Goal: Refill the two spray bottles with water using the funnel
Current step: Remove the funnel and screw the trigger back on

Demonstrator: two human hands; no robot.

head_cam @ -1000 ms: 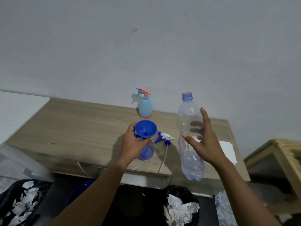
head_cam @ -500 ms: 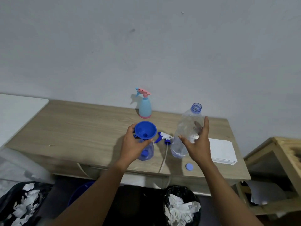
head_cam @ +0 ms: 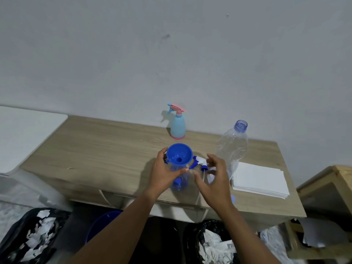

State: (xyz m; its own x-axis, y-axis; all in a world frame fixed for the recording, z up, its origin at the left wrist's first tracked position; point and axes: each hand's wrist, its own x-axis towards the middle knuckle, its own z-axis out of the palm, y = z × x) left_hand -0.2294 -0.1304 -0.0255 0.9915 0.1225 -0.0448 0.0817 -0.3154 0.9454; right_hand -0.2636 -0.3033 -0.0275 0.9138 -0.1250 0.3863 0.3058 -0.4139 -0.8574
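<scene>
A blue funnel (head_cam: pixel 179 153) stands in the neck of a clear blue spray bottle (head_cam: pixel 179 181) near the front of the wooden table (head_cam: pixel 106 149). My left hand (head_cam: pixel 165 174) grips that bottle just under the funnel. My right hand (head_cam: pixel 214 179) hovers beside it with its fingers spread and relaxed, holding nothing, above the blue and white spray head (head_cam: pixel 200 162) that lies on the table. A tall clear water bottle (head_cam: pixel 233 147) stands uncapped behind my right hand. A light blue spray bottle with a pink trigger (head_cam: pixel 177 124) stands at the back by the wall.
A stack of white paper (head_cam: pixel 261 180) lies at the table's right. A small blue cap (head_cam: pixel 232 199) sits near the front edge, partly behind my wrist. Bins with shredded paper (head_cam: pixel 215 244) and a blue bucket (head_cam: pixel 102 223) stand below. A wooden crate (head_cam: pixel 327 183) is at right.
My right hand set the clear water bottle down upright on the table, let go of it and moved left toward the funnel. My left hand stayed on the spray bottle.
</scene>
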